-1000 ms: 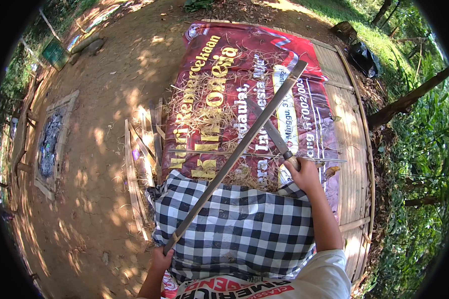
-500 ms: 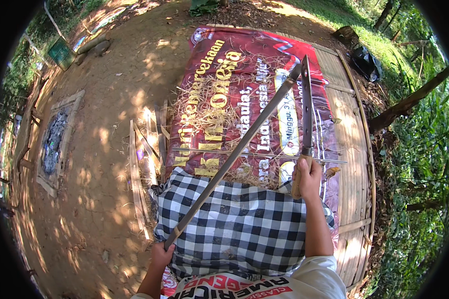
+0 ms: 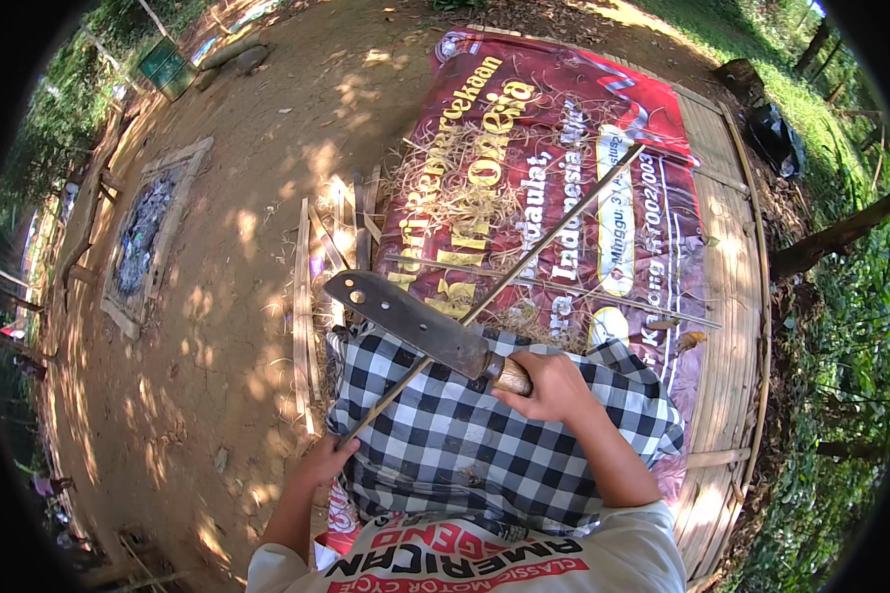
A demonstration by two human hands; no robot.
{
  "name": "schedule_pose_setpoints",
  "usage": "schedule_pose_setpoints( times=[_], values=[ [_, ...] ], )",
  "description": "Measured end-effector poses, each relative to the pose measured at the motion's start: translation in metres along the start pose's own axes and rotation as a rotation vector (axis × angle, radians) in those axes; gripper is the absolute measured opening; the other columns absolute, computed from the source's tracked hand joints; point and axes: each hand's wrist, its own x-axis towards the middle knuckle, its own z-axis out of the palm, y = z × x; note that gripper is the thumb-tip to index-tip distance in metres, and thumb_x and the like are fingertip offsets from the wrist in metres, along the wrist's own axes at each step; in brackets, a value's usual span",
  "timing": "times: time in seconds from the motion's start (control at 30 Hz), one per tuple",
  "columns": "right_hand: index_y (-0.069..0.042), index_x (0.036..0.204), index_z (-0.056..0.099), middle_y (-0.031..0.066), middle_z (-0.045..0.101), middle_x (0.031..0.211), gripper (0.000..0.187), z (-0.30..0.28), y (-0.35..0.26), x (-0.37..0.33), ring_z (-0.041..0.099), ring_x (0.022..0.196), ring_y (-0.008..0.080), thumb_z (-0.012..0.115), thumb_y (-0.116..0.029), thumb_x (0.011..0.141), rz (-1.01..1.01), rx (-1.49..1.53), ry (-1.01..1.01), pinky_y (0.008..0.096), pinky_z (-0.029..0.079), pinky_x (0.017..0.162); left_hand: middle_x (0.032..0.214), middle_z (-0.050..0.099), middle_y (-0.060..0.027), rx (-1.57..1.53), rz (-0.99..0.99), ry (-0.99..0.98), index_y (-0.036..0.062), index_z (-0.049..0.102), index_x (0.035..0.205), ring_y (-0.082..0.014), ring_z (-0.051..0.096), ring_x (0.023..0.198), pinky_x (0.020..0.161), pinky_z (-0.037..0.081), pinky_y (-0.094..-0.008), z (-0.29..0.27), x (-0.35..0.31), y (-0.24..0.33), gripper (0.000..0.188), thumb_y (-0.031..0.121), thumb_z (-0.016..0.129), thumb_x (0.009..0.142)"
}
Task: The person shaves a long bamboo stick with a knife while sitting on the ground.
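Observation:
My left hand (image 3: 321, 462) is closed round the near end of a long, narrow bamboo strip (image 3: 556, 230), which slants away to the far right over the banner. My right hand (image 3: 552, 385) grips the wooden handle of a broad, dark-bladed machete (image 3: 420, 324). Its blade points left and crosses over the strip near the left hand; whether the edge touches the strip I cannot tell. Under both tools a black-and-white checked cloth (image 3: 494, 435) covers my lap.
A red printed banner (image 3: 653, 104) is spread over a bamboo platform (image 3: 727, 237). Curly shavings (image 3: 475, 188) and a thin stick (image 3: 603, 294) lie on it. Split bamboo pieces (image 3: 304, 296) rest at its left side. An ash pit (image 3: 146, 237) is farther left; a post (image 3: 841, 232) leans at right.
The machete has swung from pointing away to pointing left across the strip. The strip now shows its narrower side. My right hand has moved left and nearer, and the view has shifted.

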Motion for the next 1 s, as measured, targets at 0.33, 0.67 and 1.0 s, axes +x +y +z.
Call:
schedule_pose_setpoints(
  times=[0.33,0.67,1.0],
  values=[
    [0.000,0.095,0.057,0.0162,0.063,0.071,0.046,0.020,-0.023,-0.007,0.064,0.062,0.0343,0.069,-0.042,0.081,-0.078,-0.159,0.041,0.0421,0.050,0.056,0.081,0.057,-0.0049,-0.023,0.045,-0.042,-0.0009,0.058,0.092,-0.0163,0.051,0.073,0.067,0.044,-0.0321,-0.016,-0.016,0.011,0.061,0.058,0.043,0.095],
    [0.000,0.082,0.058,0.0145,0.062,0.063,0.055,0.055,-0.056,-0.010,0.063,0.051,0.0303,0.060,-0.055,0.085,-0.158,-0.151,-0.031,0.0390,0.050,0.047,0.085,0.064,-0.0162,-0.057,-0.078,-0.014,-0.0083,0.061,0.103,-0.0265,0.061,0.082,0.077,0.047,-0.0366,0.011,-0.005,-0.017,0.071,0.060,0.042,0.094],
    [-0.001,0.082,0.058,0.0140,0.062,0.063,0.056,0.070,-0.038,-0.002,0.062,0.050,0.0298,0.059,-0.057,0.085,-0.244,-0.158,-0.029,0.0388,0.048,0.047,0.087,0.065,-0.0279,0.028,-0.012,0.059,-0.0112,0.062,0.094,-0.0380,0.064,0.088,0.082,0.046,-0.0415,0.018,-0.016,0.005,0.072,0.058,0.042,0.094]
  ],
)
